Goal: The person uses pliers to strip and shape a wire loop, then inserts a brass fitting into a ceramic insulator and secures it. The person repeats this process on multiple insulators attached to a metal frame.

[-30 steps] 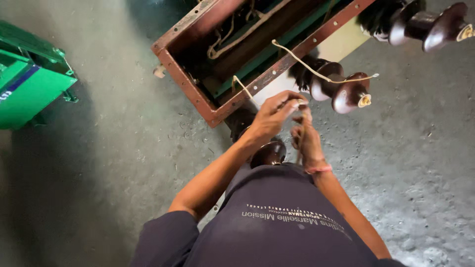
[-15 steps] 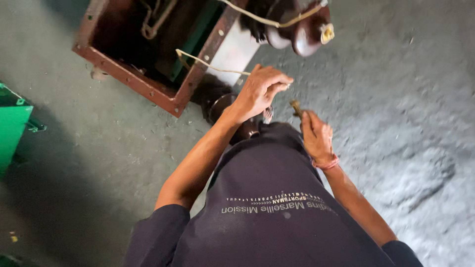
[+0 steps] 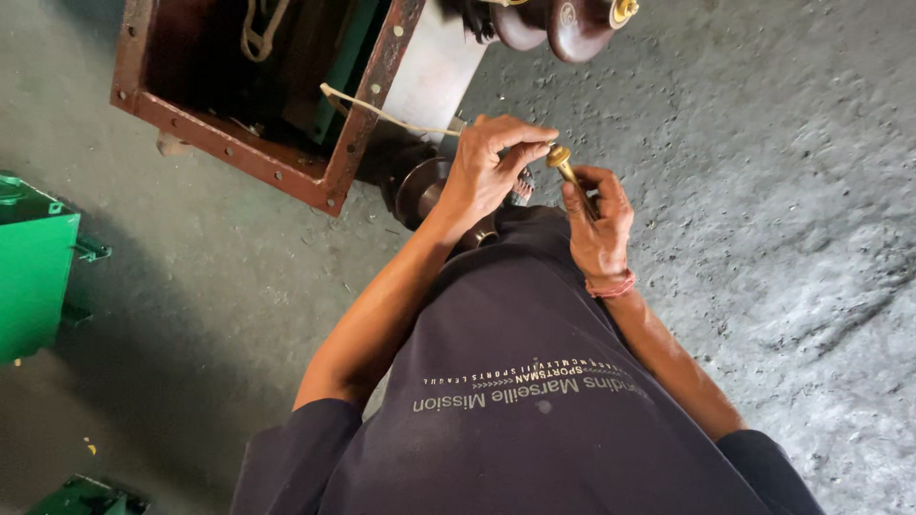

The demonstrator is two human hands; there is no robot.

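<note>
The rusty open-topped steel tank (image 3: 329, 176) served as the landmark, its red-brown flanged rim studded with bolt holes. To the right of its far corner, at the top edge of the view, sat dark brown porcelain insulators (image 3: 563, 24) with brass caps, and a pale cord (image 3: 382, 113) ran from inside the tank over the rim toward the hands. Well to the left of the tank stood a green metal box (image 3: 33, 277) on the grey concrete floor (image 3: 782, 191).

Just right of the tank's near corner, another brown insulator (image 3: 420, 191) lay low, partly hidden by the left hand (image 3: 491, 167). That hand was curled, thumb and fingers pinched on the head of a brass stud (image 3: 565, 167). The right hand (image 3: 599, 224) was closed around the stud's lower shank, holding it tilted.

Judging from this, the stud was out of any insulator and in mid-handling: the fitting at its head appeared to be getting turned by the fingers, and mounting it remained undone. The brass looked dull gold and slim, with a wider rounded head.
</note>
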